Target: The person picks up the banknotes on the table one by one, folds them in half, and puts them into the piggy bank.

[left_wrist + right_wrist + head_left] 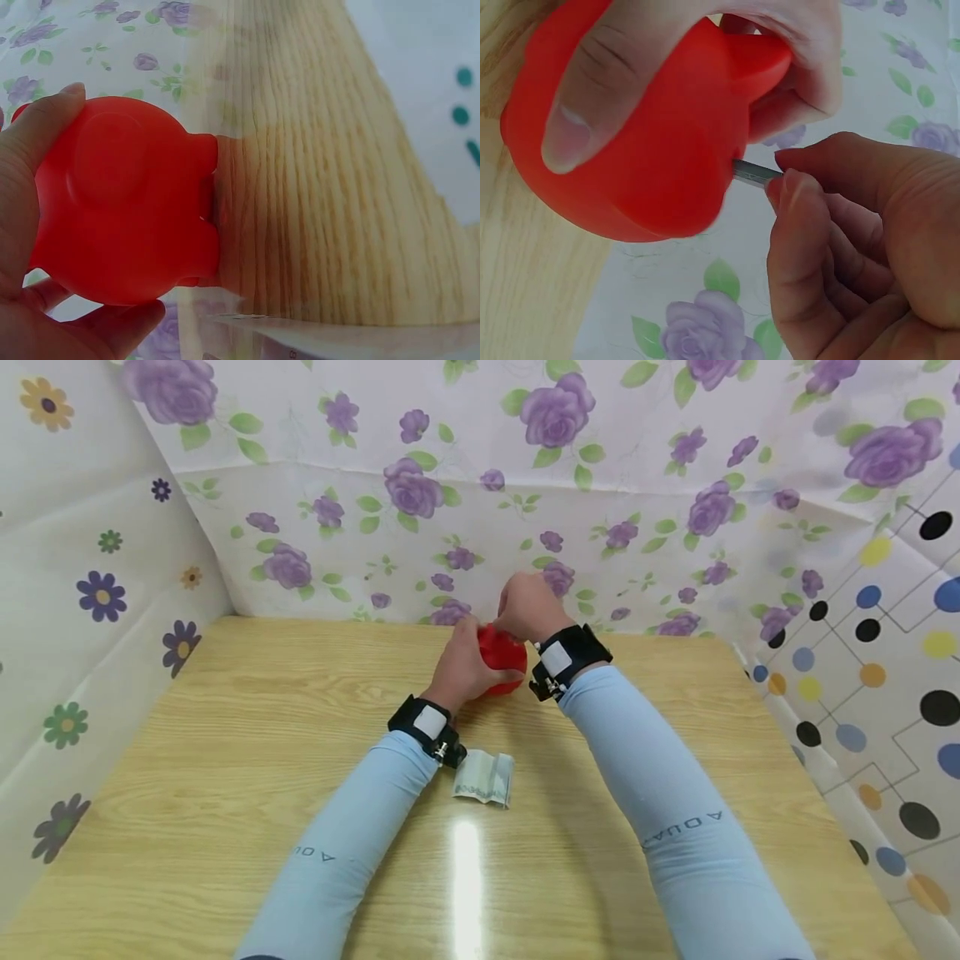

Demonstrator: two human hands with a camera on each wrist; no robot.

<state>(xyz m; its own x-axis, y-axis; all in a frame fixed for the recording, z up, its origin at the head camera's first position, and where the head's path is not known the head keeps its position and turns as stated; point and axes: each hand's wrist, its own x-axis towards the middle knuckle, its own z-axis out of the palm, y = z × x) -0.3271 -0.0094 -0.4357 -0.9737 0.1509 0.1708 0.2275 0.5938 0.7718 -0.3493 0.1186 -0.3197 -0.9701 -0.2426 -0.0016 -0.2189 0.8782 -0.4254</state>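
A round red piggy bank (504,653) stands near the back of the table. My left hand (459,667) grips it from the left, with the thumb on one side and fingers around the other. Two stubby feet of the piggy bank (127,202) show in the left wrist view. My right hand (528,608) is over its top, finger and thumb pinching a narrow grey strip that looks like a folded banknote (754,172). One end of that strip meets the piggy bank's top; the other is hidden by the fingertips.
A creased pale banknote (483,778) lies on the wooden table (315,693), close to the left wrist strap. Behind the table rises a white sheet (315,468) with purple flowers. Patterned sheets also line the left and right sides.
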